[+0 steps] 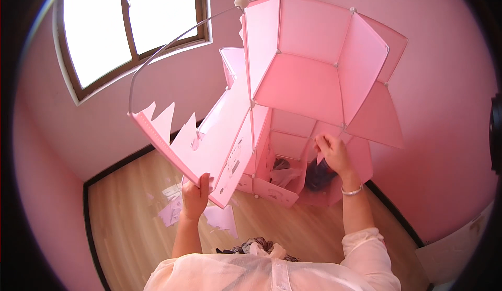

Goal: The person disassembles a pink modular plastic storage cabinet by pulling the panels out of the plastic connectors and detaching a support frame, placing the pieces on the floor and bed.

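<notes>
A tall pink cube storage cabinet [300,89] of plastic panels on thin metal frames, with white ball connectors, stands before me. My left hand [195,197] is closed around the lower edge of a panel [209,155] at its left side. That panel's plastic is torn into jagged points, and part of its bare wire frame [162,48] curves up to a connector. My right hand [333,152] is raised before the cabinet's lower right part, fingers pinched together. A small pink pointed piece shows beneath those fingertips; I cannot tell whether they hold it.
Torn pink scraps [222,219] lie on the wooden floor [130,228] at the left. Dark bundled items [320,176] sit in the cabinet's lower compartments. A patterned heap of fabric [261,246] is close to my body. A window [130,21] is at upper left; pink walls surround the cabinet.
</notes>
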`<state>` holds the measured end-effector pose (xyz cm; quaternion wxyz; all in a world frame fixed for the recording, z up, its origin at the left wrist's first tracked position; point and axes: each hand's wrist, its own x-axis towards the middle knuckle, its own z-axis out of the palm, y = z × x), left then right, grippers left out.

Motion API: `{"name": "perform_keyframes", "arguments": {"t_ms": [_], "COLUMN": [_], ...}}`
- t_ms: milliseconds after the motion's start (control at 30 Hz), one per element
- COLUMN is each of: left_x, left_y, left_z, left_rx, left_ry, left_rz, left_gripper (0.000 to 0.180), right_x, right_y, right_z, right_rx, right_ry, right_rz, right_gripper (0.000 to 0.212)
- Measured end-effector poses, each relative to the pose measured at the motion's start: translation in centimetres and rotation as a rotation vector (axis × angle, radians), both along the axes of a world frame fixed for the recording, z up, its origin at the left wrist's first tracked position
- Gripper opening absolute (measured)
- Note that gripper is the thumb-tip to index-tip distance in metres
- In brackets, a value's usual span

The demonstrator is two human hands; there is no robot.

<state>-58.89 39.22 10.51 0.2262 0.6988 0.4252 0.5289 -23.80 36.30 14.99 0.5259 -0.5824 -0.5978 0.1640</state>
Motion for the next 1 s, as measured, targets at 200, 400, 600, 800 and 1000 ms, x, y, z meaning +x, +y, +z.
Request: {"name": "perform_keyframes", "arguments": {"t_ms": [200, 400, 600, 800, 1000], "left_x": [-3.2, -7.2, -7.6, 3.6, 11.1], "left_y": [5.0, 10.5, 11.0, 8.6, 17.7], "left_z": [-2.5, -6.1, -3.5, 11.9, 22.7], "left_rx": [-0.147, -0.2, -0.18, 1.106, 1.124], "left_ry": [-0.038, -0.212, -0.203, 0.373, 0.691], "left_rz": [-0.12, -0.15, 0.146, 0.775, 0.744], "left_gripper": [0.026, 0.028, 0.02, 0.025, 0.027], "right_x": [-3.1, -6.3, -7.8, -6.6, -9.4], "right_y": [9.4, 17.2, 22.5, 25.8, 27.3], "right_z": [12.0, 20.0, 20.2, 22.5, 23.1], "right_rx": [0.249, 0.44, 0.383, 0.208, 0.264], "right_ry": [-0.251, -0.35, -0.51, -0.672, -0.493], "right_rz": [-0.103, -0.19, 0.054, 0.193, 0.36], "right_gripper": [0.027, 0.032, 0.038, 0.049, 0.046]}}
